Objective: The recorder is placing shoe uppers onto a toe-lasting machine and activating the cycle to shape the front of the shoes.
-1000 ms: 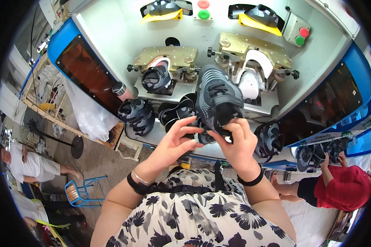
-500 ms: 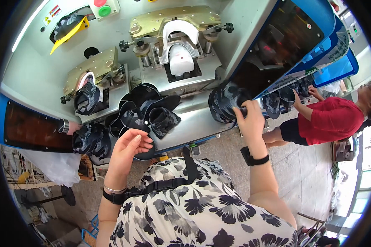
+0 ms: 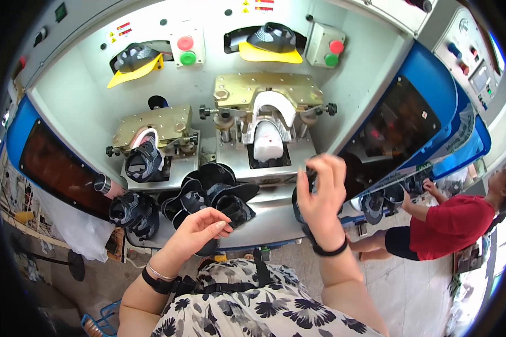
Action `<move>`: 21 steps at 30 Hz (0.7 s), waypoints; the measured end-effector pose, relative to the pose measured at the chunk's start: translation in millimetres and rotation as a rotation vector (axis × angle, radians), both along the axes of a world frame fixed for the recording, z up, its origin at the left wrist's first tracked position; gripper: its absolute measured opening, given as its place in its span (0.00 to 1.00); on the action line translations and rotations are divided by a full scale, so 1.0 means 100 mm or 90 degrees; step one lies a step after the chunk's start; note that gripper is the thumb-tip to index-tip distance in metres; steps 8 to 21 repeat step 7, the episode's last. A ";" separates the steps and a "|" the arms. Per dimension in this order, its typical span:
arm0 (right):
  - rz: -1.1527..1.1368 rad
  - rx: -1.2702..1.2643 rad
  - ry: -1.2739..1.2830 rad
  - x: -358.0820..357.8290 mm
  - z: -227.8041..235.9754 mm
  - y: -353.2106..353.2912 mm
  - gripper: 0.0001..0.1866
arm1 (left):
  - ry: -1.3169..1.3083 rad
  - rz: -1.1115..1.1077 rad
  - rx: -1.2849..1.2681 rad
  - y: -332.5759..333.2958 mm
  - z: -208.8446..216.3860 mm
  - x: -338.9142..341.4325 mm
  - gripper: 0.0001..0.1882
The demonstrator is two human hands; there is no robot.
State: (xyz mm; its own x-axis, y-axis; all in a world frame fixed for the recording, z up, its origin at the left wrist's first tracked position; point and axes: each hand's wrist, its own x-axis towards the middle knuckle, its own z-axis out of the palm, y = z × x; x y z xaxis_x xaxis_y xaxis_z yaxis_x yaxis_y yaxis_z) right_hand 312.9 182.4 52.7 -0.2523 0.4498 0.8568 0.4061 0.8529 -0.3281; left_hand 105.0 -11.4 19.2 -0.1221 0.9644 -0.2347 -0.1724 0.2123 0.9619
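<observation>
My right hand is raised over the right end of the metal ledge, thumb and fingers apart, blurred and holding nothing visible. Behind it, a dark shoe upper is mostly hidden. My left hand has its fingers curled against the thumb, with nothing visible in them. It is in front of a pile of black and grey shoe uppers; whether it touches them I cannot tell. A white shoe-shaped mould stands bare in the middle press. On the left press, a grey-black shoe upper is fitted.
Two yellow holders on the back wall carry shoe uppers, beside boxes with red and green buttons. More uppers and a pink cup are at the left. A co-worker in red handles shoes at the right.
My right hand has come off the shoe upper at the right and lifted, fingers spreading. My left hand's fingers have curled closer together. The view has tilted up, showing more of the machine's back wall.
</observation>
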 end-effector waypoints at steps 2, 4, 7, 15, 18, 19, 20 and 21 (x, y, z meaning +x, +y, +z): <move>0.051 0.054 0.007 -0.42 0.33 0.37 0.11 | -0.004 -0.016 0.036 -0.01 0.09 -0.03 0.09; 0.026 0.132 0.007 -0.82 0.76 0.91 0.08 | 0.004 -0.030 0.050 -0.02 0.16 -0.05 0.09; -0.036 0.032 -0.040 -1.18 1.32 1.70 0.15 | 0.003 -0.088 0.044 -0.04 0.24 -0.13 0.10; -0.036 0.032 -0.040 -1.18 1.32 1.70 0.15 | 0.003 -0.088 0.044 -0.04 0.24 -0.13 0.10; -0.036 0.032 -0.040 -1.18 1.32 1.70 0.15 | 0.003 -0.088 0.044 -0.04 0.24 -0.13 0.10; -0.036 0.032 -0.040 -1.18 1.32 1.70 0.15 | 0.003 -0.088 0.044 -0.04 0.24 -0.13 0.10; -0.036 0.032 -0.040 -1.18 1.32 1.70 0.15 | 0.003 -0.088 0.044 -0.04 0.24 -0.13 0.10; -0.036 0.032 -0.040 -1.18 1.32 1.70 0.15 | 0.003 -0.088 0.044 -0.04 0.24 -0.13 0.10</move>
